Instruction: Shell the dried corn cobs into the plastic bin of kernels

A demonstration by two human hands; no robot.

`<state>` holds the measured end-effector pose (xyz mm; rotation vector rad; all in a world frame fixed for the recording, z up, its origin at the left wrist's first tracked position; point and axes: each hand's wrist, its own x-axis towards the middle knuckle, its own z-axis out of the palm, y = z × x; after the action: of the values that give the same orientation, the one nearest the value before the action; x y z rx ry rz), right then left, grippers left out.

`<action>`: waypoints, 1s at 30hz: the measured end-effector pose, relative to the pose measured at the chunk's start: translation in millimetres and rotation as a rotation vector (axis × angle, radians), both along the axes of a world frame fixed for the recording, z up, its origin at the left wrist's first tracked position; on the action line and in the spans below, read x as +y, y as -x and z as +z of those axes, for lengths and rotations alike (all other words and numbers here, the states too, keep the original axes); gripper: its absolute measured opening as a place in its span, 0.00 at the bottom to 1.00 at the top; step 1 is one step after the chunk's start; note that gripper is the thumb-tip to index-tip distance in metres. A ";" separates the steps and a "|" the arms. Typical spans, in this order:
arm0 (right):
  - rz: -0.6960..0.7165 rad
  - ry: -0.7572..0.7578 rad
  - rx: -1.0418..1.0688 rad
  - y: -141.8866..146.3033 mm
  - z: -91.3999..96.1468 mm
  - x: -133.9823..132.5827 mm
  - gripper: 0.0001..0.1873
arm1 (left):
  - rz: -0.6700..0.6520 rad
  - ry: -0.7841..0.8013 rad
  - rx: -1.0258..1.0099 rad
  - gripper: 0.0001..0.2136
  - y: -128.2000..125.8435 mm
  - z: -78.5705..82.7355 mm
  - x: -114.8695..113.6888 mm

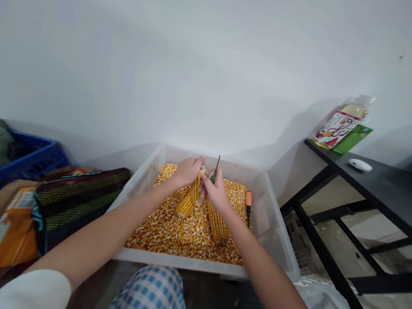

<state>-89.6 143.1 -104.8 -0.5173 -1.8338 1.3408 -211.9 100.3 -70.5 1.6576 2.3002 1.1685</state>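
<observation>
Just left hand (188,170), right hand (217,190), both around corn cobs (203,209)

I've got my left forearm (115,228) and right forearm (262,275) reaching forward and angled inward, both bare. My left hand (188,170) is curled closed, knuckles up. My right hand (217,191) is pinched closed, fingers bent downward, just beside the left.

The left hand (188,170) and right hand (217,191) fill the middle of the bin (179,261); passage lies open along its far wall. An orange handle (248,199) obstructs the right side, and a striped bag (77,204) abuts the left rim.
</observation>
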 end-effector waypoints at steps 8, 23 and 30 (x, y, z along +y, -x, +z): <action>-0.057 0.017 -0.084 1.1 -5.4 10.2 0.09 | -0.057 0.102 0.111 0.36 -11.4 -10.6 1.3; -0.092 -0.218 -0.703 -14.8 -10.7 28.6 0.08 | 0.154 0.160 0.345 0.27 8.7 11.9 0.0; 0.038 -0.507 -0.945 -25.4 11.2 29.1 0.15 | 0.114 0.219 0.388 0.30 1.0 2.3 1.2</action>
<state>-64.1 172.2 -93.6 -0.9266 -2.8275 0.5934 -212.9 101.5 -68.2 1.8186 2.6626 0.6176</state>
